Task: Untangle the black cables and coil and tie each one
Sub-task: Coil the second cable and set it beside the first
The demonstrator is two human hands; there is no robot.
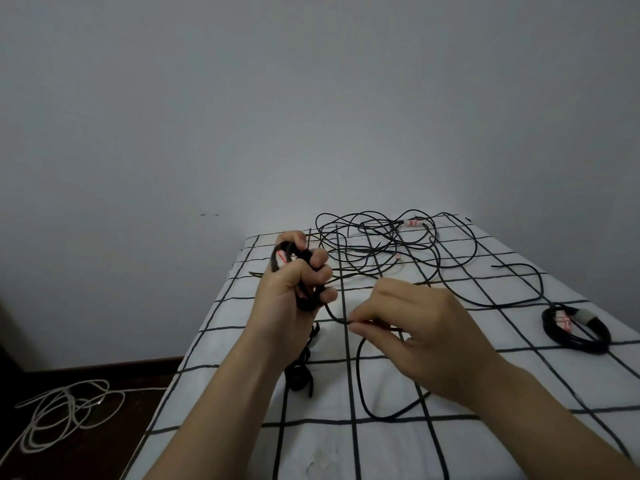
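Black cable [360,372] coil gripped by left hand [294,282]; right hand [415,334] pinches strand.

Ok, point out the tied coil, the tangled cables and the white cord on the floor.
tied coil [584,315]: head view, on its grey band.
tangled cables [384,233]: head view, dense middle of the heap.
white cord [71,396]: head view, where its loops cross.

Can't read a thing tbh, just blurry red print on white tags [412,223] on the cables [375,237].
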